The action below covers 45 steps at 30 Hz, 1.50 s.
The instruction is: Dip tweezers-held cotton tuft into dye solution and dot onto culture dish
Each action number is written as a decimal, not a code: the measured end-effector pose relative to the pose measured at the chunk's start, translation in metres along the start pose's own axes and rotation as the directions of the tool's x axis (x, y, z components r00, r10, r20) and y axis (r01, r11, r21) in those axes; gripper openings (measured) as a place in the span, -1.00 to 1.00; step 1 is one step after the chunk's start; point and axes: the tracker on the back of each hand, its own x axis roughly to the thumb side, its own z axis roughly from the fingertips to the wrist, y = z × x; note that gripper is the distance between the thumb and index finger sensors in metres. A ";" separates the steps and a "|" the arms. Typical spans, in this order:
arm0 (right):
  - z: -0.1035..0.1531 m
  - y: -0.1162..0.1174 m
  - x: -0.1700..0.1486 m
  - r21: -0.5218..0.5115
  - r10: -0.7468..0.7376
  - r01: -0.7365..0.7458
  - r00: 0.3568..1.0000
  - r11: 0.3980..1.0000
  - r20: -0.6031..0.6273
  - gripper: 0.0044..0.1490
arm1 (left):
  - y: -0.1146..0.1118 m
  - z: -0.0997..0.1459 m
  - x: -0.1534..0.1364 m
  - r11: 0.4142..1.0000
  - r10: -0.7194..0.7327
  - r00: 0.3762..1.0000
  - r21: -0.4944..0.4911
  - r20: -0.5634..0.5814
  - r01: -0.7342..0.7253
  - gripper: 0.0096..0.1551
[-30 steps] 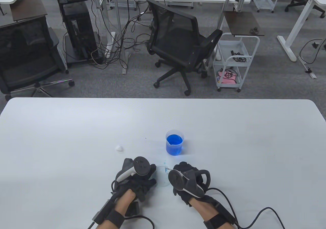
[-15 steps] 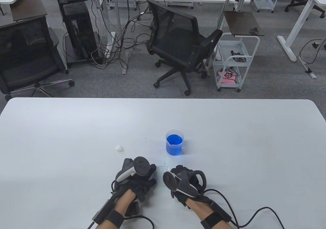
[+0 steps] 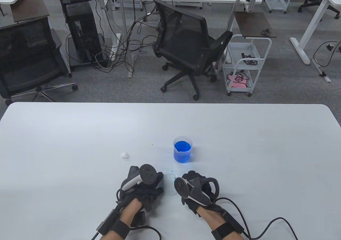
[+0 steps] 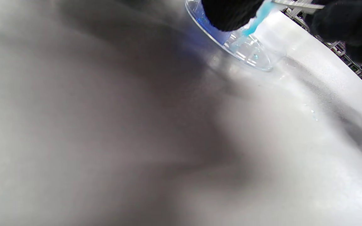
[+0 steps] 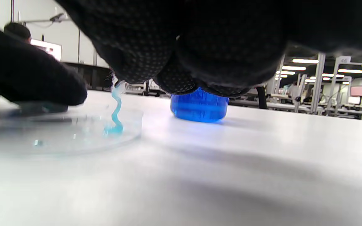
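A clear culture dish point(image 3: 169, 187) lies on the white table between my hands. My left hand point(image 3: 155, 182) rests on its left edge and steadies it; its fingers point(image 5: 33, 83) show over the dish point(image 5: 58, 133) in the right wrist view. My right hand point(image 3: 189, 176) pinches metal tweezers point(image 4: 297, 3). They hold a blue-stained cotton tuft point(image 5: 116, 108) that hangs down and touches the dish floor point(image 4: 247, 50), where it leaves a blue spot. The beaker of blue dye point(image 3: 182, 149) stands just behind the dish.
A spare white cotton ball point(image 3: 124, 155) lies on the table to the left of the beaker. Small blue drops point(image 3: 172, 169) mark the table between beaker and dish. Glove cables point(image 3: 266, 224) trail off the front edge.
My right hand moved left over the dish, then came part of the way back to the right. The left hand, dish and beaker have not moved.
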 end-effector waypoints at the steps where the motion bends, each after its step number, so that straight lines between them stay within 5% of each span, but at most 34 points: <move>1: 0.000 0.003 0.001 0.005 0.005 -0.005 1.000 1.000 0.004 -0.50 | 0.000 0.000 0.000 1.000 0.000 1.000 0.000 0.000 0.000 -0.21; 7: 0.000 0.003 0.002 0.009 0.005 -0.005 1.000 1.000 0.005 -0.50 | 0.000 0.000 0.000 1.000 0.000 1.000 0.000 0.000 0.000 -0.21; 15: 0.008 -0.029 -0.005 -0.090 -0.079 0.077 0.997 0.993 -0.014 -0.50 | 0.000 0.000 0.000 1.000 0.000 1.000 0.000 0.000 0.000 -0.20; 25: 0.008 0.005 0.003 0.034 0.002 -0.003 1.000 0.999 0.023 -0.50 | 0.000 0.000 0.000 1.000 0.000 1.000 -0.003 -0.002 0.000 -0.21; 37: 0.012 -0.025 0.000 -0.068 -0.081 0.082 0.996 0.994 0.021 -0.50 | 0.001 0.000 0.000 1.000 0.000 1.000 -0.003 -0.004 -0.001 -0.21; 45: 0.013 0.001 0.011 0.025 -0.020 0.018 0.998 1.000 0.057 -0.50 | 0.001 0.000 0.000 1.000 0.000 1.000 -0.003 -0.004 0.000 -0.21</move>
